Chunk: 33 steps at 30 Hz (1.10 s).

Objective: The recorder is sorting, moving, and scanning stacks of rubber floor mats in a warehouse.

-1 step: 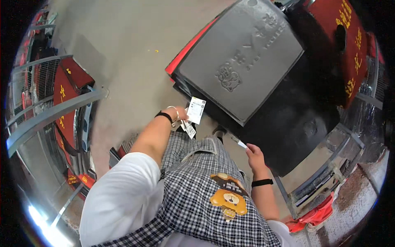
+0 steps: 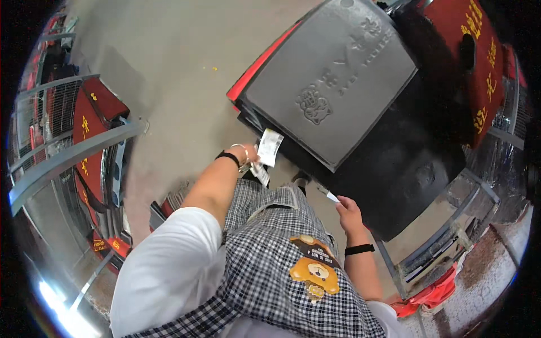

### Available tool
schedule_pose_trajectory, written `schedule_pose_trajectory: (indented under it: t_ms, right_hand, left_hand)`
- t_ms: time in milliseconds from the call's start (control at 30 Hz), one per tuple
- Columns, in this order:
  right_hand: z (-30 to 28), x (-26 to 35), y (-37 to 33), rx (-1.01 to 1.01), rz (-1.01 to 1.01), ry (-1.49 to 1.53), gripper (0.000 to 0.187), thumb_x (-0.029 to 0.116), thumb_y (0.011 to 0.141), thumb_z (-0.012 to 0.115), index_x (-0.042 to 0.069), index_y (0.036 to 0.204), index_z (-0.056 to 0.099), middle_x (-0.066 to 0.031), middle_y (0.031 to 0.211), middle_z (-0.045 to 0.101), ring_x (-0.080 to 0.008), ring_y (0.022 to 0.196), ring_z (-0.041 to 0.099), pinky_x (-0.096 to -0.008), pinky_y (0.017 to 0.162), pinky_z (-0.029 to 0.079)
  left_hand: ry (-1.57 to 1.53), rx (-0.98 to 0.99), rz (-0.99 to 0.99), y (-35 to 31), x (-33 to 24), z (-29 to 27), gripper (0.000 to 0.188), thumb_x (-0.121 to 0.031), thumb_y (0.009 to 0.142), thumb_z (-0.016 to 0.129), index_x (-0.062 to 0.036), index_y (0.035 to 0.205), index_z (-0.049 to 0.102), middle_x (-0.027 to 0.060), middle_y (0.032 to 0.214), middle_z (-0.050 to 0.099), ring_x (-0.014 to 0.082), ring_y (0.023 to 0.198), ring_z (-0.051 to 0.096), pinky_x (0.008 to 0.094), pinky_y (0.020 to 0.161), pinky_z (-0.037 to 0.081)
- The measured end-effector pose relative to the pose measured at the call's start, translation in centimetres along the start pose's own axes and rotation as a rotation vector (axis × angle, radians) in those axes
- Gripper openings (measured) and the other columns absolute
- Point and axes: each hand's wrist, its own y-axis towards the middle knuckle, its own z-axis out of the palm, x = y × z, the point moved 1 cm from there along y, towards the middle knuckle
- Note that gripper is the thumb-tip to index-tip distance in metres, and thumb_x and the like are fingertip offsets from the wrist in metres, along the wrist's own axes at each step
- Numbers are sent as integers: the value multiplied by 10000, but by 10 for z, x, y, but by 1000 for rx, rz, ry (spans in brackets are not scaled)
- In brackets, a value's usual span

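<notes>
Left hand (image 2: 246, 154): pinching white labels (image 2: 270, 147), near grey embossed mat's edge (image 2: 349, 79) | right hand (image 2: 350, 215): pinching small white slip (image 2: 333, 197), by black sheet (image 2: 389, 203), seen from here

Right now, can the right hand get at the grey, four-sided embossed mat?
Probably yes: the right hand sits near the closest corner of the grey embossed mat, with no visible obstacle between, though its fingers already pinch a small, slim white piece.
</notes>
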Motion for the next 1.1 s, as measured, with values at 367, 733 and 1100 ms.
schedule_pose_trajectory:
  t_ms: [367, 733, 1100]
  right_hand:
    - [57, -246, 728, -1, 81, -33, 318, 188, 818, 616, 41, 1100, 606, -156, 1058, 582, -259, 993, 575, -338, 858, 459]
    - [30, -306, 782, 55, 102, -42, 327, 180, 824, 597, 13, 1106, 594, -174, 1070, 599, -276, 948, 603, -344, 836, 474]
    - [-228, -432, 869, 192, 101, 882, 301, 156, 857, 595, 2, 1113, 557, -54, 960, 609, -92, 826, 558, -246, 733, 466]
  left_hand:
    - [9, -238, 86, 823, 3, -96, 347, -319, 899, 473, -39, 951, 672, 183, 1056, 623, 326, 1026, 572, 404, 886, 446]
    - [-537, -130, -310, 921, -54, -46, 510, -441, 805, 577, 43, 951, 645, 209, 986, 641, 304, 909, 631, 386, 795, 490]
    - [-1428, 206, 706, 883, -506, -64, 783, 16, 723, 621, -44, 1407, 244, 116, 1352, 379, 172, 1222, 404, 292, 1009, 347]
